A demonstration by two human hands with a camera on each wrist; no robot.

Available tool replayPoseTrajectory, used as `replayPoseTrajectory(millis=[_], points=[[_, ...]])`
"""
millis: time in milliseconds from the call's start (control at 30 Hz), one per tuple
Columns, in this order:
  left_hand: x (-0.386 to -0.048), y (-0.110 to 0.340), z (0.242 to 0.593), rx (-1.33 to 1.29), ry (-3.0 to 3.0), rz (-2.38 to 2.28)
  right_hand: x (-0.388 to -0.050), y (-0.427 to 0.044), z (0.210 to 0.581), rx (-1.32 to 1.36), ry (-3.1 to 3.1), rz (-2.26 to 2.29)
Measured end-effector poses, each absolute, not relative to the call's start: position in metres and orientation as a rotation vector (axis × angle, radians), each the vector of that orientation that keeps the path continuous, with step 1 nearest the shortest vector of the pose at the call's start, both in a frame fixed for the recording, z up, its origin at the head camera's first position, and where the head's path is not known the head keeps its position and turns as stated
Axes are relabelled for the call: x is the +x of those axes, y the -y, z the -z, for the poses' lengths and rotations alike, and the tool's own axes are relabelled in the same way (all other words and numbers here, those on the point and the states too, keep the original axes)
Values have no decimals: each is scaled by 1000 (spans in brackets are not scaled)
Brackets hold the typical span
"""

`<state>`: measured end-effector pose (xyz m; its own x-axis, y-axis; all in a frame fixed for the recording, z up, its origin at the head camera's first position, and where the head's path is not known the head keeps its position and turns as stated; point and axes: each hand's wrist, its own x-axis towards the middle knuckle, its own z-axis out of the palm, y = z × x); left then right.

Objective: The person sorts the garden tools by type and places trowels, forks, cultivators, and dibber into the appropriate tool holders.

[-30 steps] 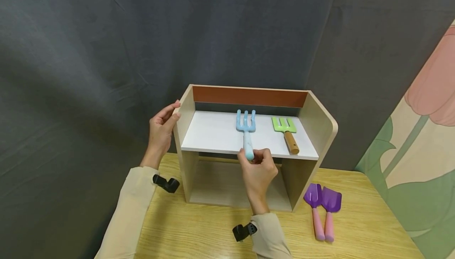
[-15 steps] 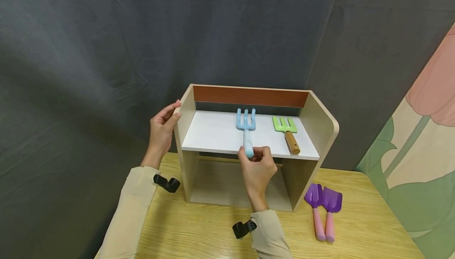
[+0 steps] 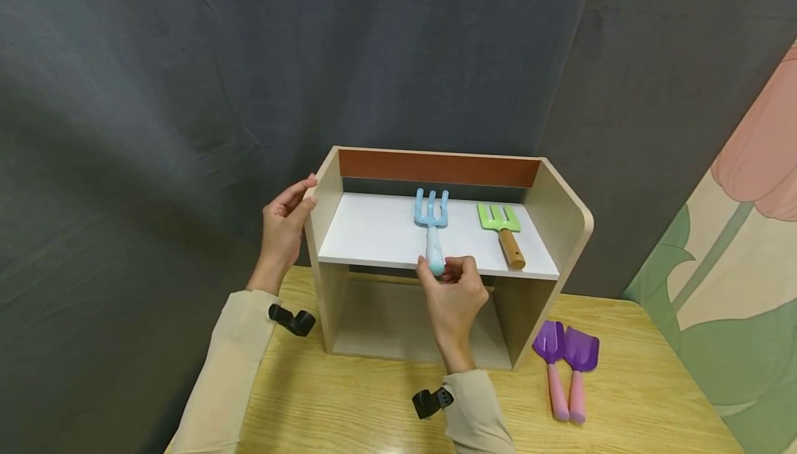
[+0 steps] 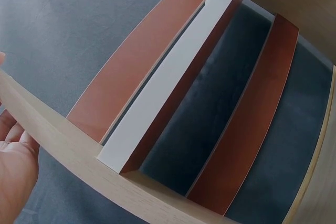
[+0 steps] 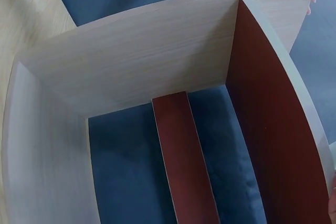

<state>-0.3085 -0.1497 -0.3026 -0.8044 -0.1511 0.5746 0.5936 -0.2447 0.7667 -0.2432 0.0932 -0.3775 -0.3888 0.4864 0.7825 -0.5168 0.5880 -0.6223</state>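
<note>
A light-blue toy hand fork [image 3: 431,219] lies on the white upper board of a small wooden shelf unit [image 3: 575,222], tines toward the back. My right hand [image 3: 456,302] pinches the end of its handle at the board's front edge. To its right on the same board is a green hand fork [image 3: 499,219] with a brown handle, touched by neither hand. At the unit's left side panel, my left hand [image 3: 281,232] holds the front edge with its fingertips. The left wrist view shows part of that hand [image 4: 16,166] against the panel's outer face.
Two purple shovels [image 3: 581,350] with pink handles lie side by side on the wooden table [image 3: 647,385], right of the unit. Below the white board is a lower compartment [image 3: 386,319]. A dark grey curtain [image 3: 436,52] hangs behind.
The blue fork has slid slightly toward the back of the board, with my right hand following at its handle. My left hand stays on the side panel.
</note>
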Motion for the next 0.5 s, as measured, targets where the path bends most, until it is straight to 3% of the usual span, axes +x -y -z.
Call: replayPoseTrajectory(millis=[500], points=[[-308,150,303,-523,1549,2090,-235,-102,376,140,1660,-993]])
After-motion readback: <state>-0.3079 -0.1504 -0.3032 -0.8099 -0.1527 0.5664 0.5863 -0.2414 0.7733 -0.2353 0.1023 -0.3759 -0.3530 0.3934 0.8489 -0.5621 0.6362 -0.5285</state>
